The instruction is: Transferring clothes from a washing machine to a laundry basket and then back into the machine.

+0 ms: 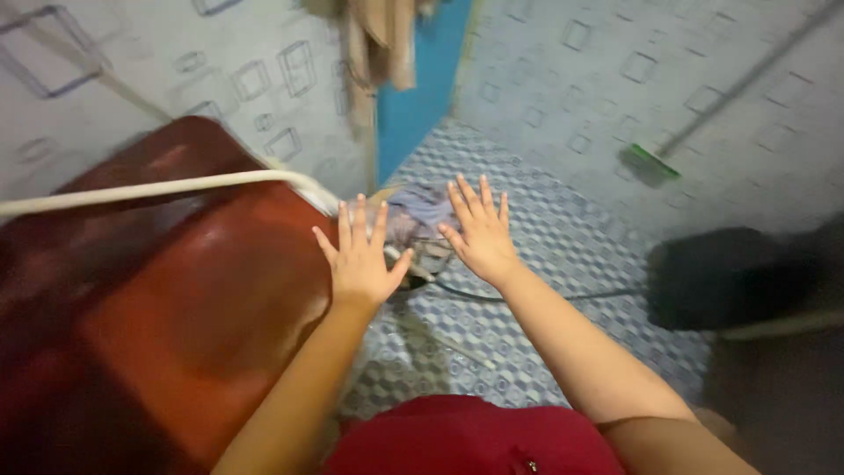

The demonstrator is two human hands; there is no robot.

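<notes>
Nearest the camera your red garment (466, 440) is filling the bottom edge, and your two bare forearms are running up from it toward the bundle of cloth (420, 220) lying on the patterned floor (563, 264). Take that bundle as your landmark.

Your left hand (359, 259) is hovering just short of the bundle's near-left side, fingers spread wide, its grip fully open and holding nothing. Your right hand (479, 233) is hovering over the bundle's right edge, equally splayed and empty; I cannot tell whether either one is touching the fabric.

Watch these risks. A dark cord (545, 295) is trailing along the floor from under the bundle toward the right, so a hasty grab could be snagging it along with the cloth. A white hose (176, 186) is arching in from the left and ending right beside the bundle; bumping it could be knocking it loose. The picture is blurring, so you are moving fast, and that is making a misjudged reach likelier.

Left of the bundle a large reddish-brown tub (193, 290) is standing. Beyond it, pale walls with square outlines are meeting at a blue strip (422, 88), with beige cloth (378, 44) hanging there. Far right of the bundle a green-headed broom (651, 163) is leaning on the wall, and a dark container (730, 277) is sitting below it.
</notes>
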